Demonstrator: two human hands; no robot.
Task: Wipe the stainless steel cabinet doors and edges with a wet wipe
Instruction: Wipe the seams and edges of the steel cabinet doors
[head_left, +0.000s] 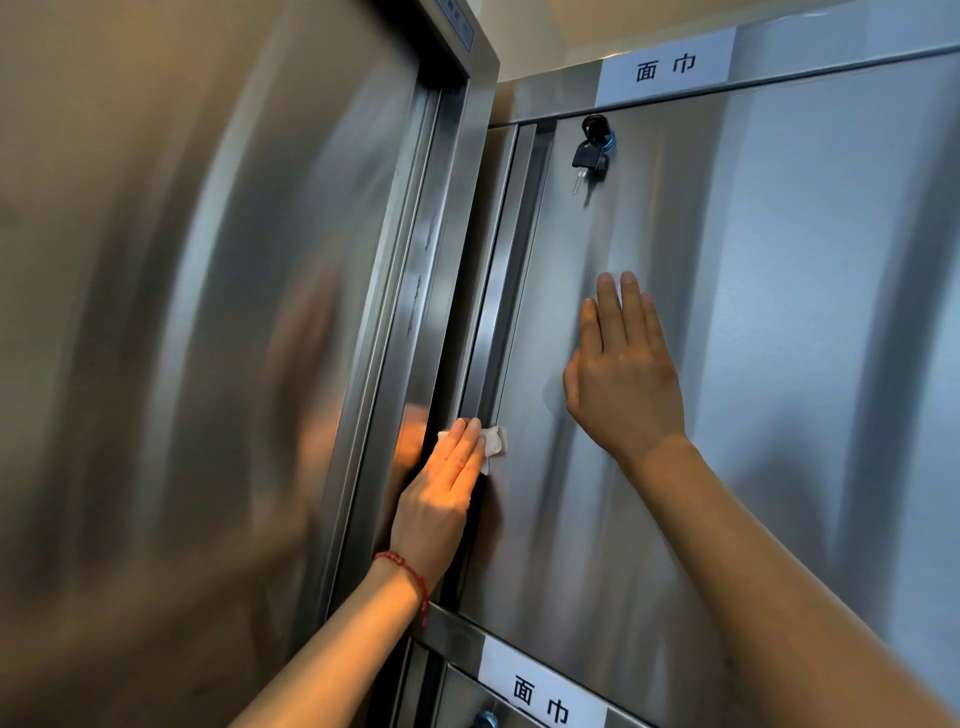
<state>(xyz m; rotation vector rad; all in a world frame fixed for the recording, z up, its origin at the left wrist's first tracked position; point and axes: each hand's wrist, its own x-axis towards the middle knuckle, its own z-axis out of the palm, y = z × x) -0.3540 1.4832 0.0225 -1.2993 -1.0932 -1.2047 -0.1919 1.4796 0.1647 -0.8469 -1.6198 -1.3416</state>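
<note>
- Left hand (441, 483) is pressing a white wet wipe (493, 441) against the left edge of the steel cabinet door (597, 493), fingers flat over the wipe, pinning it rather than clenching.
- Right hand (621, 374) is lying released, palm flat on the door face, fingers spread and pointing up.
- Red bead bracelet (408, 574) is sitting on the left wrist.
- Black key (589, 150) is hanging in the lock near the door's top.
- White label (665, 67) is sitting on the rail above.

Brushed, glossy steel cabinet door (701, 322)
</note>
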